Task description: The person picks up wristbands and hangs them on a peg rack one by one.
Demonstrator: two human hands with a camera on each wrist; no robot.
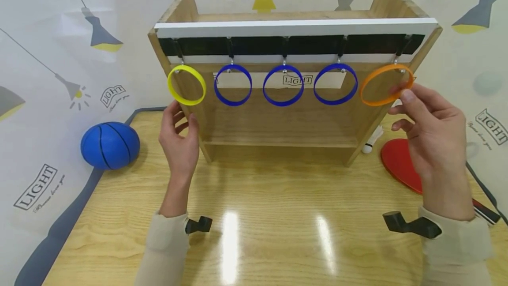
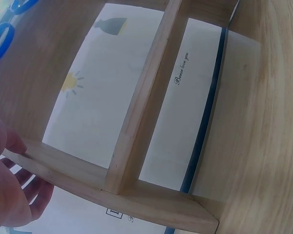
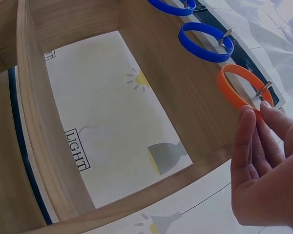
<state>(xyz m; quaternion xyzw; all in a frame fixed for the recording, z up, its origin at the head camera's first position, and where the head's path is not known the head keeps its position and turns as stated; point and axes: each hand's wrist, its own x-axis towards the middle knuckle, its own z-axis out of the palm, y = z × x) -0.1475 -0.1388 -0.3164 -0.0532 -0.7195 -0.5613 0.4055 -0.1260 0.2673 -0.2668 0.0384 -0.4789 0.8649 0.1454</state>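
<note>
A wooden shelf (image 1: 278, 122) stands on the table, a black strip with hooks across its upper front. From the hooks hang a yellow wristband (image 1: 204, 88), several blue wristbands (image 1: 265, 94) and, at the right end, an orange wristband (image 1: 367, 100). My right hand (image 1: 436, 133) pinches the lower edge of the orange one between thumb and fingers; in the right wrist view the orange band (image 3: 229, 95) is still on its hook. Below the yellow band, my left hand (image 1: 180, 142) grips the shelf's left side board (image 2: 78, 183), thumb inside and fingers outside.
A blue ball (image 1: 110, 145) sits left of the shelf. On the right lie a red paddle (image 1: 401, 164), partly behind my right forearm, and a white shuttlecock (image 1: 373, 139). Lamp-printed sheeting (image 1: 59, 122) rises behind and beside the table (image 1: 270, 215).
</note>
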